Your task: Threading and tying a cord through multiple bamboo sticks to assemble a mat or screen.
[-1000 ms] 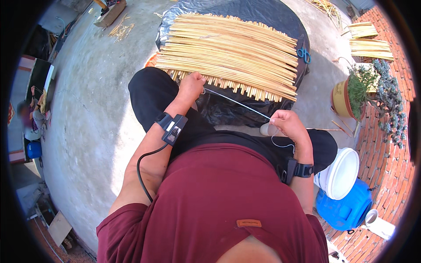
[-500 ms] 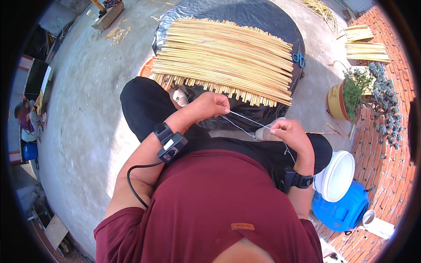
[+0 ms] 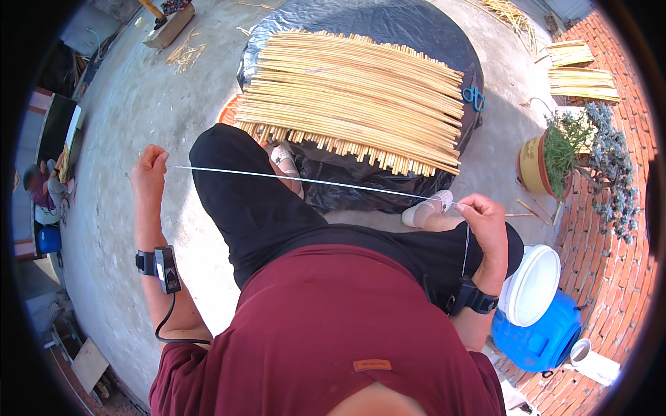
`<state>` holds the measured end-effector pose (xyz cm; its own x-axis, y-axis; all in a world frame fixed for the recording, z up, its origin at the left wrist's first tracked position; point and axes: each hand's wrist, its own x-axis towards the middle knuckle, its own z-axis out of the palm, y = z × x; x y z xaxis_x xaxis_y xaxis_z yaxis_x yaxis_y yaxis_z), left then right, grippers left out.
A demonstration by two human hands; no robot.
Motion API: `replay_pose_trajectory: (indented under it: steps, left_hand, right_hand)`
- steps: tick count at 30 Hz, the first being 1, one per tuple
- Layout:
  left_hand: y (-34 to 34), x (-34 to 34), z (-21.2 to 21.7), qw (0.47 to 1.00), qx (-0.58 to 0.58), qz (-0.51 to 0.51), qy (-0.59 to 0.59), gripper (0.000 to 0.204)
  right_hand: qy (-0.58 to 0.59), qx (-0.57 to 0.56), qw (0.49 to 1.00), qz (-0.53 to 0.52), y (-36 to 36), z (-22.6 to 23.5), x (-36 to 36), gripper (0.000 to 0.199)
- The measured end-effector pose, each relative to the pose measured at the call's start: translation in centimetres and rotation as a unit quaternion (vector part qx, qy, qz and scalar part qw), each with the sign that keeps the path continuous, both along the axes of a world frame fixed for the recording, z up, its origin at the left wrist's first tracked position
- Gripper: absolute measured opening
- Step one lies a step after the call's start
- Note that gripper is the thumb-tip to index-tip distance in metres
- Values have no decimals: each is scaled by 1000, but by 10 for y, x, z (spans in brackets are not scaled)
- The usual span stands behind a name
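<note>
Head view: white string (image 3: 312,182) lies on the wearer's side of the stalks (image 3: 354,97), apart from them in the picture. Its long axis runs from left to right, dipping slightly rightward, roughly parallel to the stalks. Left hand (image 3: 149,168) is pinched upon the string, outside the stalks' left end. Right hand (image 3: 483,215) pinches it just below the stalks' near right corner and is the nearer of the two to them. Span between the hands appears straight and taut; a loose tail hangs below the right hand. Scissors (image 3: 474,98) rest just beyond the stalks' right end.
</note>
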<state>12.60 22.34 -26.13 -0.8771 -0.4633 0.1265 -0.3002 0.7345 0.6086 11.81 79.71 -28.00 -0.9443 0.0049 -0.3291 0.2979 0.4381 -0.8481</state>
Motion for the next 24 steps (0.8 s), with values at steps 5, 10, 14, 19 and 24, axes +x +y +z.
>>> replay_pose_trajectory:
  steps: [5, 10, 14, 19, 24]
  left_hand:
    - [-58, 34, -6, 903, -403, 111, -95, 20]
    - [66, 7, 26, 973, -222, 4, 64, 46]
    - [212, -18, 39, 835, 396, -346, -163, 51]
    - [289, -23, 10, 782, 217, -535, -235, 13]
    - [198, -29, 23, 850, 263, -418, -185, 6]
  right_hand:
    - [31, -25, 999, 22, -19, -1, -6, 7]
    - [7, -25, 998, 54, -39, -1, -10, 6]
    - [-23, -19, 995, 99, -70, 20, -4, 8]
    - [20, 31, 984, 172, -71, 34, 7, 9]
    - [16, -24, 995, 93, -26, 17, 21, 6]
